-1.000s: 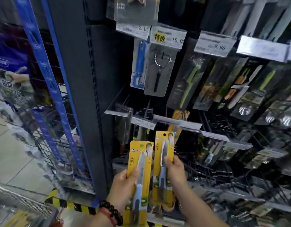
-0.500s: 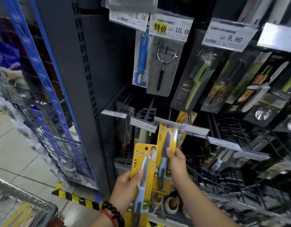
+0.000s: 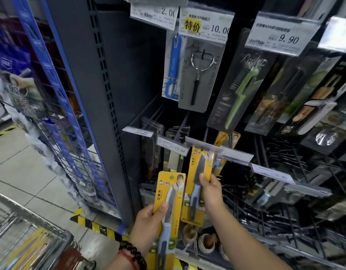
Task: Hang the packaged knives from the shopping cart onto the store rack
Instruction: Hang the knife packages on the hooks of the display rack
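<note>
Right hand lifting its yellow knife pack up to the rack's price strip, grip pinching it, left hand gripping second pack lower.

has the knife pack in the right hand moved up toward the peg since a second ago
Yes. The right hand has raised its knife pack; its top now reaches the clear label strip, well below it before.

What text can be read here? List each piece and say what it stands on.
"2.0": top-left price tag.
"特价", "10.0": yellow-stickered price tag.
"9.90": right price tag.
"Peeler": dark peeler package.
"15.00": lower shelf tag.
"水果刀": left hand's knife package.
Barcodes and small print: too blurred.
</note>
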Demonstrator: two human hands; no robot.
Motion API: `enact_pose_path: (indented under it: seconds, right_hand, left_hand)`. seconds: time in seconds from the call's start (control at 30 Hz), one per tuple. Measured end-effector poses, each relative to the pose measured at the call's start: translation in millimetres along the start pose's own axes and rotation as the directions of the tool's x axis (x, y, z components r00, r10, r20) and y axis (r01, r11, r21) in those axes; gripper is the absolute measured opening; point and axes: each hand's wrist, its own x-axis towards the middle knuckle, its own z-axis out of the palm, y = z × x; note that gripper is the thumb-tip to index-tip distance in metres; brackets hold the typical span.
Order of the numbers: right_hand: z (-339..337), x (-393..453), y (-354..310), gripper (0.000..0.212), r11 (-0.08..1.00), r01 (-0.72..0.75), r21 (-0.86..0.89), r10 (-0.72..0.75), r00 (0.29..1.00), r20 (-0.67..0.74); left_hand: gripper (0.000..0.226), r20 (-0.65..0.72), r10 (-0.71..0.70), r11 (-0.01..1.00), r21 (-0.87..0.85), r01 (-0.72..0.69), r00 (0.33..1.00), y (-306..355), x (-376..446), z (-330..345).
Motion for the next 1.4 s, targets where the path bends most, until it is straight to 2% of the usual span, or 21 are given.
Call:
enact_pose_path:
  seconds: [0.07,0.13,0.27,0.43,0.5,0.63,0.73,0.8,0.9,1.0,1.13,1.2,1.3,1.33,1.4]
  right_hand:
    - [0.7,7.7,-2.2,0.044,1.0,-0.015,-0.002,0.015,1.0,-0.005]
    - [3.3,19.9,-2.7,0.037,0.998,-0.004,-0.057,0.004,1.0,0.008]
    - [12.3,45.3,-7.8,0.055,0.99,-0.077,-0.114,0.076,0.997,-0.016]
    - [13.5,73.8,-17.1,0.053,0.976,-0.147,-0.163,0.138,0.988,-0.066]
    - [8.8,80.5,-21.0,0.052,0.97,-0.141,-0.198,0.129,0.989,-0.074]
    - [-5.0,76.9,-20.2,0.036,0.965,-0.107,-0.241,0.079,0.989,-0.126]
    - [-16.5,54.5,-7.2,0.031,0.972,-0.111,-0.207,0.081,0.986,-0.146]
    - [-20.7,24.2,1.6,0.016,0.989,-0.112,-0.095,0.105,0.992,-0.075]
    - [-18.2,-22.4,5.8,0.023,0.998,-0.065,0.026,0.063,0.995,0.079]
    - [-13.3,-52.5,-5.0,0.023,1.0,0.002,0.021,-0.006,0.978,0.209]
    - [-11.0,-58.3,-18.5,0.014,0.997,0.074,-0.022,-0.067,0.971,0.229]
    - [-9.9,-52.4,-18.7,0.013,0.996,0.087,-0.036,-0.079,0.977,0.196]
    - [-8.4,-37.7,-17.3,0.034,0.993,0.096,-0.064,-0.089,0.991,0.103]
    - [-8.8,-32.8,-16.3,0.036,0.993,0.091,-0.079,-0.085,0.993,0.084]
    - [-9.3,-24.1,-18.9,0.041,0.99,0.091,-0.107,-0.083,0.993,0.08]
  left_hand:
    - [0.021,-0.005,-0.012,1.0,0.002,0.012,1.0,-0.6,0.8,-1.7]
    - [0.021,-0.018,-0.022,1.0,-0.012,0.022,1.0,-1.3,2.5,-4.1]
    - [0.025,-0.032,-0.02,1.0,-0.005,0.02,0.999,-3.1,6.2,-8.7]
    - [0.027,-0.032,-0.007,1.0,0.021,0.008,0.999,-4.1,7.1,-6.3]
    - [0.026,-0.018,-0.002,0.999,0.037,0.002,1.0,-4.1,9.0,-3.2]
    - [0.025,0.051,0.032,0.995,0.095,-0.037,0.998,-4.5,15.9,6.4]
    - [0.029,0.086,0.028,0.992,0.123,-0.039,0.996,-5.2,22.4,15.5]
    - [0.031,0.102,0.016,0.99,0.136,-0.03,0.995,-9.7,30.4,20.9]
    - [0.027,0.117,0.013,0.994,0.11,-0.026,0.993,-11.3,37.4,30.3]
    - [0.025,0.139,0.029,0.995,0.095,-0.042,0.99,-6.7,41.6,40.2]
    - [0.022,0.163,0.043,0.995,0.084,-0.057,0.986,-4.3,49.2,47.5]
    - [0.019,0.123,0.086,0.987,0.128,-0.101,0.989,-4.8,53.4,48.2]
    - [0.016,-0.058,0.194,0.961,0.21,-0.178,0.979,-0.2,64.1,35.8]
    - [0.021,-0.135,0.248,0.948,0.236,-0.212,0.959,3.8,68.3,25.3]
    - [0.036,-0.301,0.402,0.887,0.362,-0.286,0.865,16.1,76.6,-1.5]
